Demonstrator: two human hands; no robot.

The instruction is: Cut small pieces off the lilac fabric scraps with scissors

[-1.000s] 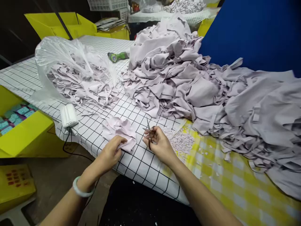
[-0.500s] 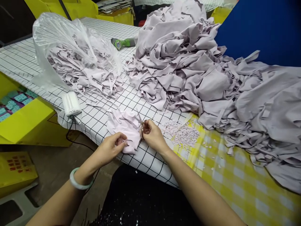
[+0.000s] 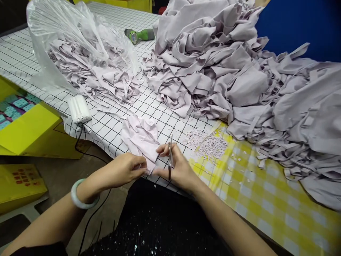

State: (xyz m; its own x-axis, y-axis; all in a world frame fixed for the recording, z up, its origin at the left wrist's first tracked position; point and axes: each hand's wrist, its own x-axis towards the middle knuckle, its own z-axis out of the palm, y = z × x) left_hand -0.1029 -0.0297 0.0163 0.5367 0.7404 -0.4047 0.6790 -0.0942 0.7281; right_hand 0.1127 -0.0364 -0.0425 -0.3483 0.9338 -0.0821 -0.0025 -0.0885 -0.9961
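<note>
A pale pink piece of fabric (image 3: 140, 133) lies crumpled at the front edge of the table. My left hand (image 3: 132, 168) pinches its near edge between thumb and fingers. Just to the right, my right hand (image 3: 177, 165) holds a small pair of scissors (image 3: 170, 154), blades pointing up and away from the cloth. The thumb of that hand reaches left to the fabric's edge, close to my left fingertips; whether it grips the cloth I cannot tell. A scatter of tiny fabric snippets (image 3: 210, 145) lies to the right of my right hand.
A big heap of mauve fabric pieces (image 3: 213, 71) covers the back right. At the left stands a clear plastic bag (image 3: 53, 39) with more pieces. A white power bank (image 3: 79, 109) with a cable sits on the left edge, and a green-and-grey tool (image 3: 140, 35) lies behind.
My right hand has come nearer and turned, its scissors swinging upright away from the cloth. The fabric is drawn toward me, more stretched out. The camera view has tilted down slightly.
</note>
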